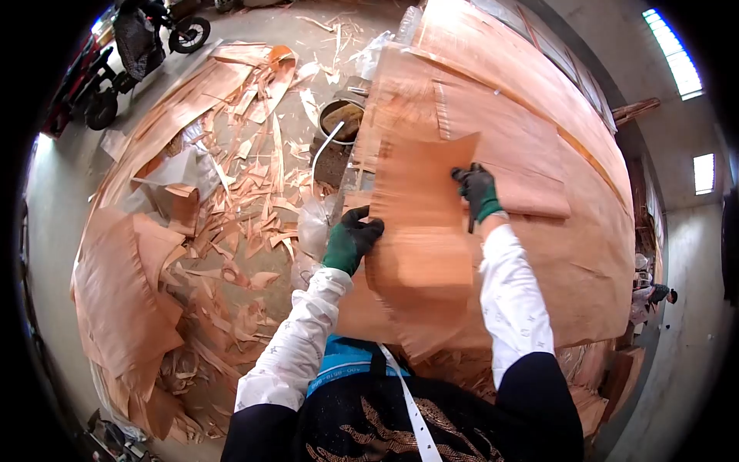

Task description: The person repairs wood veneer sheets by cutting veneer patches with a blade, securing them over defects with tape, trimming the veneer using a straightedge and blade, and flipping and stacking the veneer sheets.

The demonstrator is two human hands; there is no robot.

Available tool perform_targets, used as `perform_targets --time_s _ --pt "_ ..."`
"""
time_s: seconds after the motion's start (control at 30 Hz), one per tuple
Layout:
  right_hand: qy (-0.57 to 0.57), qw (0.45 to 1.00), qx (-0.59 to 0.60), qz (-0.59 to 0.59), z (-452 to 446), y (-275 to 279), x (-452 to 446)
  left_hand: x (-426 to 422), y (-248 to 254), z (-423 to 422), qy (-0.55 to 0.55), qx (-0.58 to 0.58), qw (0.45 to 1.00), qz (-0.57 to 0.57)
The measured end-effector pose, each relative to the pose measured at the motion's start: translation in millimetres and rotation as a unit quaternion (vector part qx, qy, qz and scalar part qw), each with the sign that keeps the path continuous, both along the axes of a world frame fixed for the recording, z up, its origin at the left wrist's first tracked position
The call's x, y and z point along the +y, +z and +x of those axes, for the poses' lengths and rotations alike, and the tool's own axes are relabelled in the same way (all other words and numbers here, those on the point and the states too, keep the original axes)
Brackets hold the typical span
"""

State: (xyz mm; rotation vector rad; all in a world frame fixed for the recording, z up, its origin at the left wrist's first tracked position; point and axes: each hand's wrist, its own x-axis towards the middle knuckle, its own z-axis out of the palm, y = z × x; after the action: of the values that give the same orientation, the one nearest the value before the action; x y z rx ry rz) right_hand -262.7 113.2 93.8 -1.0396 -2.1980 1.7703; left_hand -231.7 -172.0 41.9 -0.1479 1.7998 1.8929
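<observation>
A curved piece of thin wood veneer point(422, 196) is raised in front of me, over a wide stack of veneer sheets point(554, 269). My left hand point(354, 240), in a green and black glove, is closed on the piece's left edge. At its upper right edge, my right hand point(479, 191), gloved the same way, has its fingers curled against the veneer. A narrow dark thing point(471, 223) shows just below the right hand; I cannot make out what it is. The piece's lower end has a ragged edge and hangs toward my body.
Torn veneer scraps point(258, 181) litter the floor on the left, beside larger veneer sheets point(127, 285). A bucket point(342, 119) stands by the stack's left edge, with clear plastic point(314, 223) nearby. A bike point(146, 46) is at far left. Another person point(647, 302) is far right.
</observation>
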Motion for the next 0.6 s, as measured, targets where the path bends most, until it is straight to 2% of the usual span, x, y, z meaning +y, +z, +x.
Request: perform_targets --time_s 0.03,0.07,0.1,0.23,0.43,0.53,0.6 --pt "-0.011 0.998 -0.058 0.013 -7.9 -17.2 -7.9 -5.7 -13.4 -7.2 -0.016 0.047 0.996 -0.074" --pt "-0.029 0.999 -0.030 -0.027 -15.6 -47.0 -7.2 -11.1 -32.9 -11.9 -0.034 0.094 0.984 -0.149" --pt "-0.025 0.999 -0.044 -0.004 -22.2 -70.5 -7.3 -15.7 -46.6 -16.6 -0.052 0.139 0.964 -0.221" --pt "-0.077 0.991 -0.113 0.010 -28.7 -103.2 -24.1 -28.4 -57.9 -28.2 -0.085 0.106 0.960 -0.244" --pt "-0.078 0.983 -0.083 0.142 -27.2 -125.3 -33.5 -33.0 -55.8 -54.5 -0.135 0.073 0.937 -0.313" --pt "-0.025 0.973 -0.141 0.179 -26.7 -122.7 -30.0 -34.0 -39.2 -55.5 -0.166 0.066 0.917 -0.356" --pt "-0.023 0.968 -0.103 0.228 -27.3 -137.9 -26.4 -33.1 -33.9 -54.5 -0.188 0.071 0.907 -0.370"
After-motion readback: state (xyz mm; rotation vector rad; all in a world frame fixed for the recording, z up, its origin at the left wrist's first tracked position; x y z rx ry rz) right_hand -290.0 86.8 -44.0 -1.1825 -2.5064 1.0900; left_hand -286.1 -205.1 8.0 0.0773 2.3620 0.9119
